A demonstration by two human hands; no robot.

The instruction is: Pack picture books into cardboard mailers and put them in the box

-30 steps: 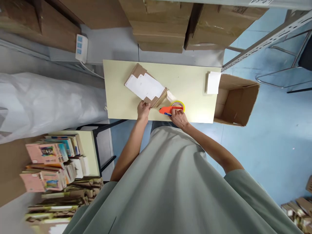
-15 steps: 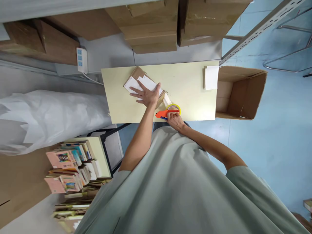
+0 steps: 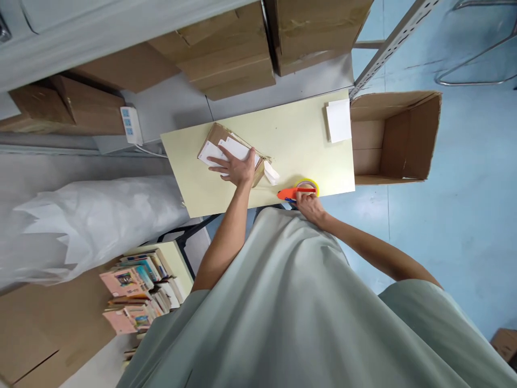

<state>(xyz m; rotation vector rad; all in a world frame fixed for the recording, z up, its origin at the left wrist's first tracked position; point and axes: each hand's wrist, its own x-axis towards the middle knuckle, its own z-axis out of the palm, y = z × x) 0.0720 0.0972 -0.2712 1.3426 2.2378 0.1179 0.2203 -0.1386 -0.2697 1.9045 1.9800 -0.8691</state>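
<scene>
My left hand [image 3: 239, 166] lies with its fingers spread on white paper slips [image 3: 236, 147], which rest on a flat brown cardboard package [image 3: 216, 134]. Part of the slips is hidden under the palm. In my right hand [image 3: 309, 205], near the front edge of the cream table [image 3: 297, 126], is an orange tape dispenser [image 3: 287, 194] with a yellow-rimmed roll. The fingers are closed round it. A crumpled white piece of paper or tape [image 3: 271, 173] sits at the package's right corner, apart from the dispenser.
White sheets [image 3: 339, 120] lie at the table's right end, beside an open cardboard box [image 3: 398, 137]. Closed cartons [image 3: 234, 51] and a power strip [image 3: 131, 125] stand on the shelf behind. To the left are a plastic-wrapped bundle [image 3: 117, 215] and stacked books [image 3: 137, 288].
My right hand has moved right with the tape dispenser, away from the package. My left hand stays spread on the slips. The whole view has tilted and shifted.
</scene>
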